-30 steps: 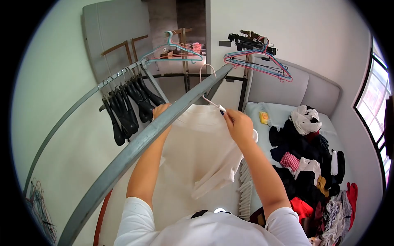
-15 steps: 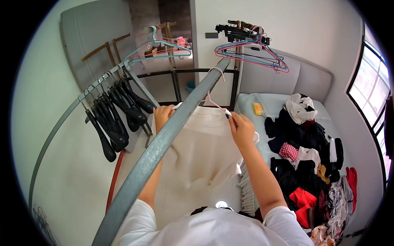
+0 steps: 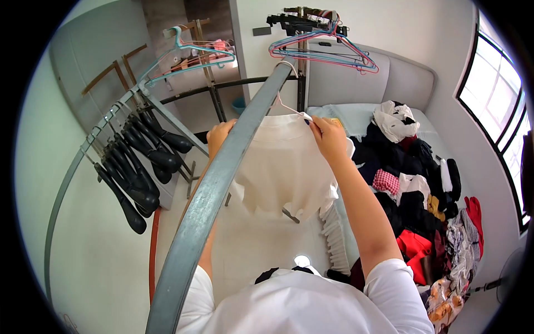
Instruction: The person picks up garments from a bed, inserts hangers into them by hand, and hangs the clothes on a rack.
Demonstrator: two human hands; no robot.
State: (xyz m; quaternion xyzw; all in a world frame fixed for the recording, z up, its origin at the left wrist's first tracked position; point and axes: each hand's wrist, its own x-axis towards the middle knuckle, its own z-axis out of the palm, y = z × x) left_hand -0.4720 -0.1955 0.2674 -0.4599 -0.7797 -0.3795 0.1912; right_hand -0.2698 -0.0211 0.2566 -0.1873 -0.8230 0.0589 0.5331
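Pinching the cream shirt [image 3: 282,161] at the shoulder, your right hand [image 3: 329,136] has thumb and fingers closed on the cloth, right by the end of the pale pink hanger [image 3: 285,103]. Over on the other side, your left hand [image 3: 220,135] is up at about the same height with its fingers curled, but the grey metal rail [image 3: 225,167] cuts across it, so what it grips you can't tell from this angle. And the shirt? It's hanging below the rail, between your two arms, with the hanger's hook over the bar! Off to your left, black hangers [image 3: 119,196] line a curved bar; ahead, blue and pink hangers cluster beyond the rail's far end. Down on your right, a clothes pile [image 3: 411,206] sprawls over the bed [image 3: 356,119], red-checked cloth [image 3: 385,181] among it.
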